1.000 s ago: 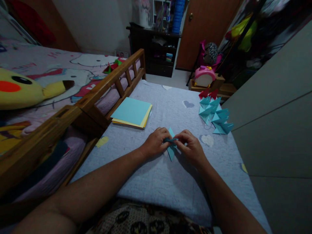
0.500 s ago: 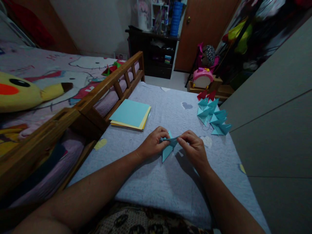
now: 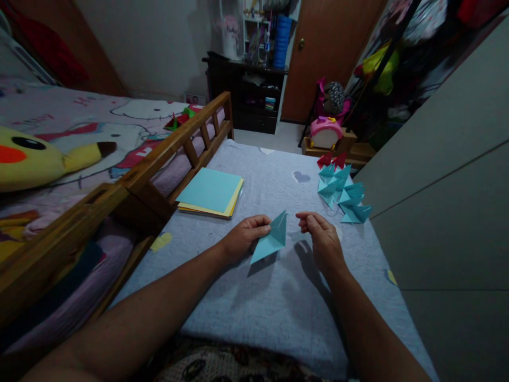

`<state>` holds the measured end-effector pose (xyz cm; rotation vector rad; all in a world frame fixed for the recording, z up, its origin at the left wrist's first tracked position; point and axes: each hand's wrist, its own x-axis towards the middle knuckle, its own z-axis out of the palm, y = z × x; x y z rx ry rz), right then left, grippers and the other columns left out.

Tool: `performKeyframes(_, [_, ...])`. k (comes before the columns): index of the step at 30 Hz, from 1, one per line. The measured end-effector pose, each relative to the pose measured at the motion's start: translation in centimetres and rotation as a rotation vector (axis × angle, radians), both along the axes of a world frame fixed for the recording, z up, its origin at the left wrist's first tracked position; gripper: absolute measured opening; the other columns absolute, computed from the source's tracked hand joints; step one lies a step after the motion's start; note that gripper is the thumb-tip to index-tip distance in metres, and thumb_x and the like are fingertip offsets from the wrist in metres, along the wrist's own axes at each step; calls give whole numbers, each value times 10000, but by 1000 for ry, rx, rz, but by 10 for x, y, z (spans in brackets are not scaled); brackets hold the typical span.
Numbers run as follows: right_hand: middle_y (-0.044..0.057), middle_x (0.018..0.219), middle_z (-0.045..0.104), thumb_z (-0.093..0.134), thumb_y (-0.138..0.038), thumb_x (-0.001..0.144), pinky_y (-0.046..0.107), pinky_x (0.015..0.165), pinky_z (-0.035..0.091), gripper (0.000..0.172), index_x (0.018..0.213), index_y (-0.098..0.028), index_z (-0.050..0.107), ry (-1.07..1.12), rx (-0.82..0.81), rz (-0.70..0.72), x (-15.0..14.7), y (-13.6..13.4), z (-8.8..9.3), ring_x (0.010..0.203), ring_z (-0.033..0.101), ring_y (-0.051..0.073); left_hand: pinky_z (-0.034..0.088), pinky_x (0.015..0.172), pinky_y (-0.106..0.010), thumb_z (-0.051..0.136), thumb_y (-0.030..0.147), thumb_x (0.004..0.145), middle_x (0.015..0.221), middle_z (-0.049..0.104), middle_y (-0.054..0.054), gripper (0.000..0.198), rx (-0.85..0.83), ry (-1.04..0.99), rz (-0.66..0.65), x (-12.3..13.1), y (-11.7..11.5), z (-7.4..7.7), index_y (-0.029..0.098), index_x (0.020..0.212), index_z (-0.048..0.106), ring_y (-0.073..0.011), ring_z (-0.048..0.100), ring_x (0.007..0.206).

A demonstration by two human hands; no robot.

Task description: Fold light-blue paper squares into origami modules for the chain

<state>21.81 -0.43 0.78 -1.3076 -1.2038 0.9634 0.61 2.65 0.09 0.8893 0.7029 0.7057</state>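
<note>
Between the thumb and fingers of my left hand is a folded light-blue origami paper. It is held tilted just above the cloth, with one point down to the left and another up at the right. My right hand is a short way to the right of the paper, not touching it. Its fingers are loosely bent with nothing between them, the index finger pointing left. Several folded light-blue origami pieces stand at the right edge of the surface, with red origami pieces behind them.
A stack of square paper sheets, light blue on top, lies left on the cloth-covered surface. A wooden bed rail runs along the left, with a yellow plush toy beyond. A pale cabinet borders the right.
My right hand has let go of the folded paper and moved slightly right. The paper has turned in my left hand, so a broad folded face now shows.
</note>
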Motion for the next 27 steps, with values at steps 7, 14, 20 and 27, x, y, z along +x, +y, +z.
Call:
performKeyframes(7, [64, 1164, 624, 590, -343, 920, 432, 1059, 403, 292, 1186, -281, 692, -224, 167, 316, -9, -5, 5, 1165, 565, 239, 397, 518, -216, 773, 287, 623, 653, 628, -2, 277, -56, -39, -82, 0, 7, -3, 132, 825, 663, -107, 531, 510])
performKeyframes(14, [59, 1284, 579, 609, -275, 901, 470, 1093, 392, 158, 1006, -305, 723, -234, 164, 484, -18, -9, 7, 1265, 524, 249, 455, 613, -243, 809, 201, 589, 766, 678, -39, 284, -99, -119, -181, 2, 8, -3, 130, 842, 702, -136, 601, 617])
performKeyframes(20, [63, 1121, 672, 617, -263, 908, 423, 971, 471, 82, 907, -268, 699, -235, 219, 290, -8, -6, 15, 1103, 620, 234, 546, 818, -348, 669, 502, 873, 1229, 638, -117, 420, -73, -219, 42, 2, 11, -10, 196, 1160, 655, -226, 669, 976])
performKeyframes(27, [54, 904, 691, 576, -213, 905, 398, 865, 461, 117, 915, -246, 688, -533, 396, -63, 7, 1, 6, 909, 619, 239, 525, 865, -311, 756, 434, 801, 1307, 574, -107, 460, -24, -167, 192, -1, 13, -7, 217, 1179, 609, -218, 608, 1114])
